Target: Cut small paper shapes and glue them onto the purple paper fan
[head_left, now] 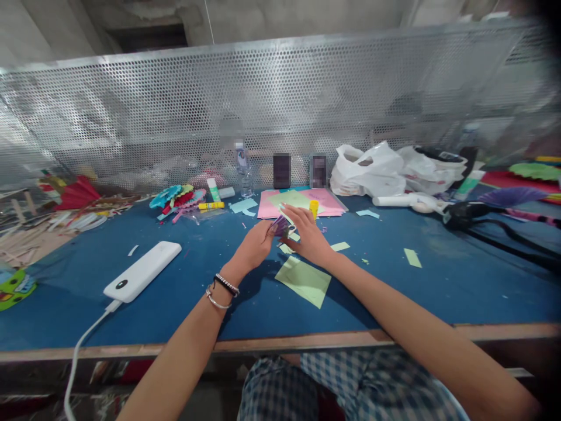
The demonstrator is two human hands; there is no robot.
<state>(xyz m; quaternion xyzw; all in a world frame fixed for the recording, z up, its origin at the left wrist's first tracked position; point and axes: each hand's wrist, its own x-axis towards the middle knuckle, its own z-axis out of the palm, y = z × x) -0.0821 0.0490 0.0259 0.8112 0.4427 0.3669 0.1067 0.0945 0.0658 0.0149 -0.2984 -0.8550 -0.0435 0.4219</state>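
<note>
A white power bank (pixel 144 272) with its cable plugged in lies on the blue table (pixel 385 269). Farther back is a yellow glue stick (pixel 211 206). Next, the left hand (pixel 258 242) pinches pleated purple paper (pixel 279 225), which sits between the two hands, in front of stacked pink sheets (pixel 265 204). Nearer lies a pale green sheet (pixel 304 280). The right hand (pixel 312 235) has its fingers spread at the purple paper; whether it grips is unclear. White plastic bags (pixel 368 169) stand beyond.

On the table (pixel 381 280) around the held folded paper (pixel 279 225), a power bank (pixel 142 272) lay at eight o'clock, a bottle (pixel 244 176) stood at eleven (stacked sheets (pixel 268 207) lay at one), bags (pixel 370 173) sat at two, a loose sheet (pixel 303 282) between five and six.
</note>
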